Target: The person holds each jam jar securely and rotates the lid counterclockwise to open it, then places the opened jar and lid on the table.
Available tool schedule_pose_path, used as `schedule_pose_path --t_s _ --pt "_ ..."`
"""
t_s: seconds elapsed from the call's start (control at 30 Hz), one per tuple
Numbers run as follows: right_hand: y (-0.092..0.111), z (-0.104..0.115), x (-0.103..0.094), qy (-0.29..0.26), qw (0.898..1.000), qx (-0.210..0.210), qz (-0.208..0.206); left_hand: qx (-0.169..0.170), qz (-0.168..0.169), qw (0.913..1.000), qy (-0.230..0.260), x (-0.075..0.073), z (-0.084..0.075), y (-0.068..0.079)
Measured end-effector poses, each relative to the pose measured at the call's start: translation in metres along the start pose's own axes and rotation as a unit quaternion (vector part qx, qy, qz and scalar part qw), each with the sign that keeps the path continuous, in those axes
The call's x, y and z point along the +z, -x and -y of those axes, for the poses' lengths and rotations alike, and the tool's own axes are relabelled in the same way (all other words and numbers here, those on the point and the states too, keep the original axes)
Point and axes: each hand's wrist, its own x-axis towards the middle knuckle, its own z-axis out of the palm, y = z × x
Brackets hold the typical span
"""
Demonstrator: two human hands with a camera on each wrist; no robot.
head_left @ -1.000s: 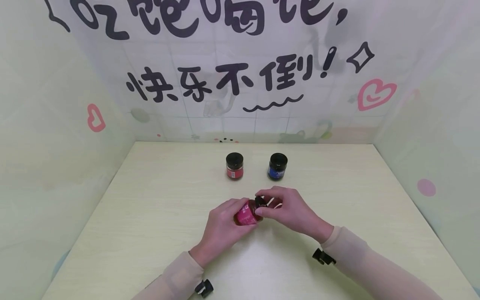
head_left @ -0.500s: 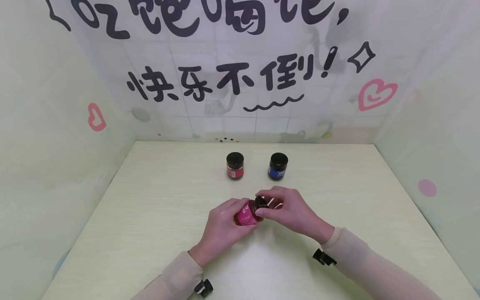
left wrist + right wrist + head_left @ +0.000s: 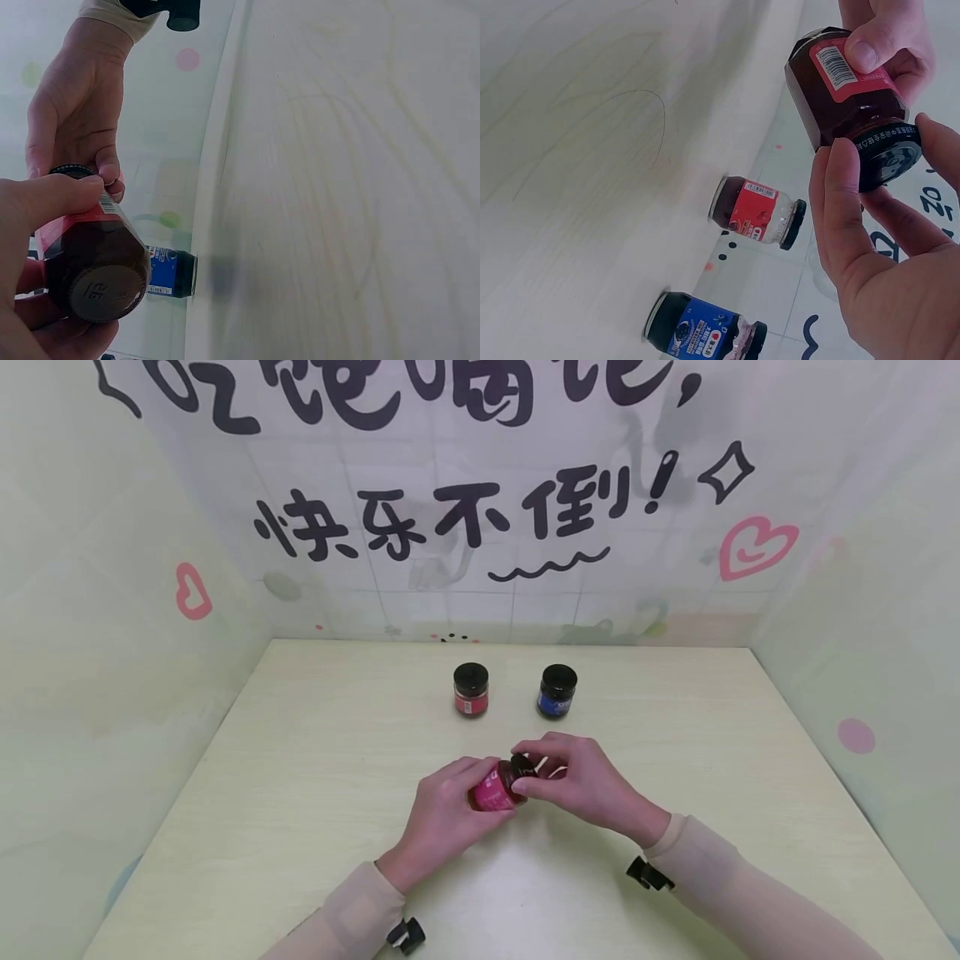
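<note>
Tilted above the table, a dark glass jar (image 3: 492, 789) with a pink-red label is gripped around its body by my left hand (image 3: 448, 810). Its base faces the left wrist camera, where the jar (image 3: 101, 274) shows faceted sides. The fingertips and thumb of my right hand (image 3: 588, 781) pinch the rim of its black lid (image 3: 889, 159), which sits on the jar's mouth in the right wrist view. Whether the lid is loose, I cannot tell.
Behind the hands stand a red-labelled jar (image 3: 471, 692) and a blue-labelled jar (image 3: 557, 693), both upright with black lids. The pale wooden table (image 3: 315, 727) meets printed fabric walls (image 3: 420, 602) at its back and sides.
Both hands and the held jar stay almost in the same place. The view shifts very slightly; the two standing jars have not moved on the table.
</note>
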Motion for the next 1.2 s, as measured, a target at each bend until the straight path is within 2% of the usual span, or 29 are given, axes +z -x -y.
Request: schedule_pose_path --t_s 0.6,1.0,1.2 --pt "0.0007 -0.0010 0.0023 0.009 1.000 -0.013 0.010 -0.020 0.007 0.9998 0.000 -0.0015 -0.0005 0.0027" --pt "-0.0001 -0.0006 0.0033 -0.019 1.000 -0.002 0.024 -0.032 0.010 0.9994 -0.007 -0.0028 -0.0021 0.0049" --pt "-0.0003 0.0003 0.0030 -0.029 0.999 0.003 0.032 -0.025 0.007 0.9996 -0.010 -0.0029 -0.0014 0.0055"
